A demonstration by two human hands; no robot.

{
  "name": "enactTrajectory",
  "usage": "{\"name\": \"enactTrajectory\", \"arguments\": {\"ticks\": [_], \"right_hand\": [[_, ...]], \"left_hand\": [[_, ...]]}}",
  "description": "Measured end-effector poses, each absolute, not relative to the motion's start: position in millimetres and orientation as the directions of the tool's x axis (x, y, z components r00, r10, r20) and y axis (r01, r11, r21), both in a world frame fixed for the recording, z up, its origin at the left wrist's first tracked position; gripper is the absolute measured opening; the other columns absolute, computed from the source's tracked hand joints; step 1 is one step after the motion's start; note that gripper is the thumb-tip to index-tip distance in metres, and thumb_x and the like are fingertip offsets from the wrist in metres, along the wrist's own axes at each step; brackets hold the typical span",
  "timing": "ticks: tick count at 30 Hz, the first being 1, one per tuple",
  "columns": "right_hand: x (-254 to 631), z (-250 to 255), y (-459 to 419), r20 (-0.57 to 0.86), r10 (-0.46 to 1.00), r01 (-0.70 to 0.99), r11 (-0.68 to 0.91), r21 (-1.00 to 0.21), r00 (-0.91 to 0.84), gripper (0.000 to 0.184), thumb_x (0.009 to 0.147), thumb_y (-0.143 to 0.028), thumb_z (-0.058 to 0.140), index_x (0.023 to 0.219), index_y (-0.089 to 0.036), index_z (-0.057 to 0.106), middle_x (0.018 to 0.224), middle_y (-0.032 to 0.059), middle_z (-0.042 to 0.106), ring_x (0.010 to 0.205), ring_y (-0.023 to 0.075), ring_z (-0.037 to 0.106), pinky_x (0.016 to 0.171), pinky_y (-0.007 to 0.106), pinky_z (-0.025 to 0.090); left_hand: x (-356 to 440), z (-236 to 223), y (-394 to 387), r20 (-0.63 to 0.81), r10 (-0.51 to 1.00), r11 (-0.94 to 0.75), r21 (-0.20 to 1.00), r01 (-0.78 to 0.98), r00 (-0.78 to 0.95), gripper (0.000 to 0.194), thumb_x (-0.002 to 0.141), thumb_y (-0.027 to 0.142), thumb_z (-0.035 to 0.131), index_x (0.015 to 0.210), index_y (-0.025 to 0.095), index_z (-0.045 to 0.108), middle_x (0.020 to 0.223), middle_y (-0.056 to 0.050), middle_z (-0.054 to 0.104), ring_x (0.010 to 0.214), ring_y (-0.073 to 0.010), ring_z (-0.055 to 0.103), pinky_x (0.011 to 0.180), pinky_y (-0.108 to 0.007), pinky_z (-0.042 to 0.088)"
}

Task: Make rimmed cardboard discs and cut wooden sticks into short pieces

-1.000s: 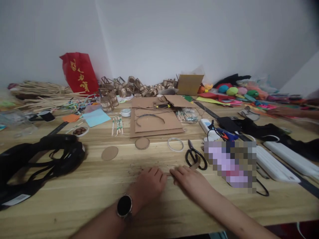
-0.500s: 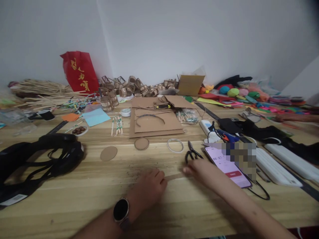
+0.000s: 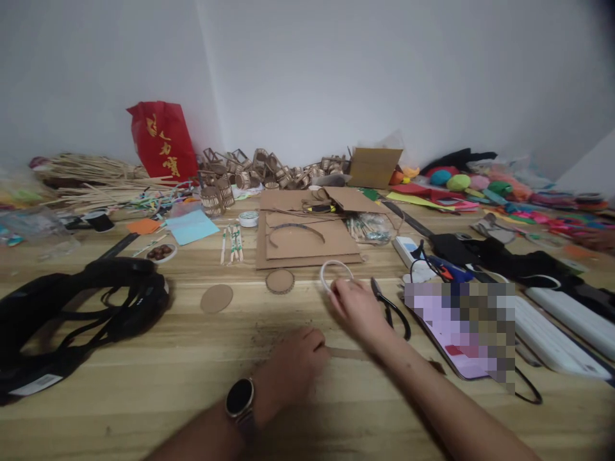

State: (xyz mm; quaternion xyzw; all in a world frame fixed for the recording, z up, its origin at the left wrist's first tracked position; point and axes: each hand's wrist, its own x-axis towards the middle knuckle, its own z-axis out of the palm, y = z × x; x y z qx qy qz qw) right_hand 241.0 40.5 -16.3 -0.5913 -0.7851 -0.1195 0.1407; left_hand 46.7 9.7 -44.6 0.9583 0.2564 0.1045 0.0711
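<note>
My left hand point(image 3: 300, 358), below a wrist with a round watch point(image 3: 239, 397), is closed on the left end of a narrow cardboard strip point(image 3: 348, 353) near the tabletop. Part of the strip runs behind my right forearm. Farther forward, my right hand point(image 3: 360, 310) pinches the near edge of a thin white ring point(image 3: 323, 276), perhaps a tape roll, which tilts up from the table. Black-handled scissors point(image 3: 401, 318) lie just right of that hand. Left of the ring are a cardboard disc with a bumpy edge point(image 3: 280, 282) and a plain cardboard disc point(image 3: 216, 299).
Stacked cardboard sheets point(image 3: 312, 253) with a curved strip point(image 3: 296, 226) lie ahead. A phone point(image 3: 446, 333), partly blurred out, and white power strips point(image 3: 560, 339) are on the right. A black strapped device point(image 3: 120, 294) sits left. Small woven baskets point(image 3: 211, 200) stand at the back.
My right hand has left the strip's right end and moved forward and left to the white ring, lifting its edge. My left hand stays on the strip. The view has shifted slightly.
</note>
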Motion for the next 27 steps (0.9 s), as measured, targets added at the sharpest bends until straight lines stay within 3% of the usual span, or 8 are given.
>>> {"name": "enactTrajectory", "arguments": {"ticks": [5,9,12,16,18,20,23,27], "right_hand": [[230,-41,26,0.481,0.755,0.869,0.494,0.031,-0.446,0.029,0.096,-0.023,0.035,0.082,-0.018,0.059,0.072,0.0051,0.065,0.075,0.0187,0.058,0.089,0.035,0.04],[230,-42,24,0.587,0.61,0.791,0.606,0.089,-0.533,0.025,0.096,-0.021,0.038,0.084,-0.018,0.06,0.07,0.0029,0.063,0.071,0.0164,0.057,0.093,0.036,0.041],[229,-38,23,0.582,0.537,0.731,0.665,0.152,-0.611,0.023,0.096,-0.017,0.04,0.088,-0.019,0.062,0.074,0.0025,0.065,0.073,0.0154,0.059,0.097,0.038,0.042],[227,-35,20,0.541,0.45,0.634,0.743,0.214,-0.71,0.027,0.096,-0.012,0.036,0.099,-0.019,0.062,0.09,0.005,0.068,0.089,0.0169,0.062,0.102,0.042,0.044],[228,-36,20,0.617,0.392,0.617,0.761,0.199,-0.682,0.021,0.095,-0.016,0.042,0.103,-0.02,0.06,0.099,0.0067,0.067,0.101,0.0198,0.06,0.1,0.044,0.046],[230,-37,20,0.75,0.355,0.649,0.75,0.128,-0.558,0.014,0.092,-0.022,0.051,0.104,-0.021,0.058,0.102,0.008,0.063,0.106,0.0231,0.058,0.096,0.047,0.048],[236,-35,22,0.874,0.406,0.736,0.671,-0.088,-0.266,0.018,0.087,-0.025,0.057,0.105,-0.022,0.055,0.099,0.0092,0.06,0.096,0.0244,0.058,0.083,0.045,0.053],[236,-27,20,0.77,0.613,0.654,0.658,-0.373,-0.178,0.008,0.091,-0.021,0.051,0.094,-0.022,0.057,0.082,0.0054,0.061,0.078,0.0195,0.059,0.068,0.033,0.052]], "left_hand": [[44,-45,17,0.162,0.802,-0.496,0.717,0.49,0.575,0.009,0.089,0.017,0.049,0.087,0.018,0.057,0.086,-0.003,0.064,0.081,-0.016,0.059,0.075,-0.028,0.046],[41,-40,27,0.0,0.933,-0.08,0.975,0.207,0.36,0.018,0.091,0.033,0.044,0.1,0.018,0.048,0.069,0.002,0.059,0.058,-0.0131,0.056,0.059,-0.026,0.045],[40,-38,31,-0.033,0.947,0.019,0.999,0.044,0.321,0.032,0.086,0.045,0.051,0.102,0.018,0.047,0.074,0.001,0.06,0.055,-0.0112,0.053,0.053,-0.024,0.042],[41,-38,33,-0.04,0.956,0.023,0.998,0.064,0.291,0.034,0.08,0.051,0.058,0.087,0.017,0.054,0.063,0.003,0.055,0.053,-0.0105,0.049,0.052,-0.022,0.039],[42,-39,32,-0.041,0.963,0.031,0.999,0.042,0.267,0.035,0.08,0.052,0.057,0.081,0.017,0.055,0.063,0.003,0.057,0.057,-0.0124,0.053,0.057,-0.024,0.043],[41,-38,32,-0.031,0.965,0.029,1.0,0.01,0.262,0.034,0.079,0.051,0.058,0.08,0.017,0.055,0.067,0.001,0.061,0.062,-0.0146,0.057,0.061,-0.026,0.045],[40,-36,31,-0.017,0.964,0.006,0.999,0.044,0.267,0.03,0.08,0.047,0.059,0.082,0.017,0.057,0.069,0.0,0.065,0.064,-0.0166,0.061,0.064,-0.028,0.047],[40,-33,27,0.068,0.962,-0.146,0.946,0.291,0.265,0.022,0.084,0.038,0.059,0.079,0.017,0.06,0.071,-0.002,0.066,0.066,-0.0176,0.062,0.064,-0.028,0.048]]}}
